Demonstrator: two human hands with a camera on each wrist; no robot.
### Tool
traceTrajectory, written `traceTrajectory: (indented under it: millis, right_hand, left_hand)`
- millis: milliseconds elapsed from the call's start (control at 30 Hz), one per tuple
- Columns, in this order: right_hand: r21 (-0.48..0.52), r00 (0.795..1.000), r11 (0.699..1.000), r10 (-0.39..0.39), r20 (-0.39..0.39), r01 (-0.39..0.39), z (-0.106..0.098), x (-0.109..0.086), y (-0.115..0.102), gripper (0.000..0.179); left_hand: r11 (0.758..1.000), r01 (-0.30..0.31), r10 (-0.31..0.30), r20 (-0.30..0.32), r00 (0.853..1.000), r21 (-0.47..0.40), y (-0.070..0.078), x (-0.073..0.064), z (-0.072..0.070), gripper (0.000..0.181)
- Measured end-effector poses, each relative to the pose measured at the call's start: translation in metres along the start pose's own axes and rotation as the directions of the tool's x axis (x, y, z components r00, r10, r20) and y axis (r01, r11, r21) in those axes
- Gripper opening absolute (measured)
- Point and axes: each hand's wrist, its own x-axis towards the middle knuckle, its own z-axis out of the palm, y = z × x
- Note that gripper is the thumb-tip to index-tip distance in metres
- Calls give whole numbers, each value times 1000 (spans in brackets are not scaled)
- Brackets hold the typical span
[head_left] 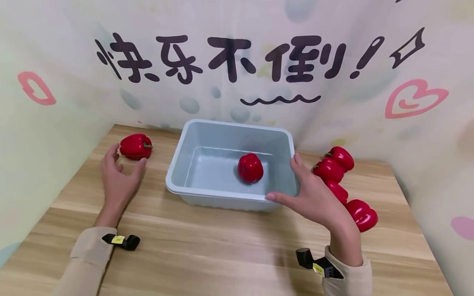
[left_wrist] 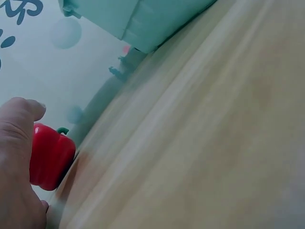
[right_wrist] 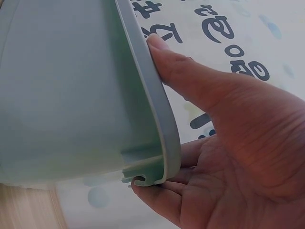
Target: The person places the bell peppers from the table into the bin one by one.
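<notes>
On the left of the wooden table, a red bell pepper (head_left: pixel 134 146) with a green stem lies on its side. My left hand (head_left: pixel 120 181) reaches its near side with fingers and thumb spread; in the left wrist view, the thumb stands apart from the pepper (left_wrist: pixel 51 157). A pale blue-grey plastic bin (head_left: pixel 222 202) sits at the middle, holding one red bell pepper (head_left: pixel 250 168) toward its right end. My right hand (head_left: pixel 314 197) grips the bin's near right corner, thumb against the rim (right_wrist: pixel 155 95) and fingers curled under it.
Several more red bell peppers (head_left: pixel 362 214) lie in a row to the right of the bin, partly behind my right hand. A printed cloth (head_left: pixel 229 98) with dark lettering hangs behind the table (head_left: pixel 207 246).
</notes>
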Motion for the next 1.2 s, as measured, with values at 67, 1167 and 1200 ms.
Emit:
traceTrajectory:
  millis: [67, 1167, 1200]
  right_hand:
    - [-12, 1000, 1000, 2, 0, -2, 0, -1, 1, 124]
    - [16, 1000, 1000, -11, -16, 11, 3, -1, 1, 117]
    - [17, 1000, 1000, -12, -16, 12, 3, -2, 1, 116]
  left_hand:
    - [1000, 1, -1, 4, 1000, -1, -1, 2, 5, 84]
    - [992, -32, 19, 106, 994, 125, -7, 55, 17, 90]
    - [991, -31, 17, 109, 994, 129, -7, 55, 18, 90]
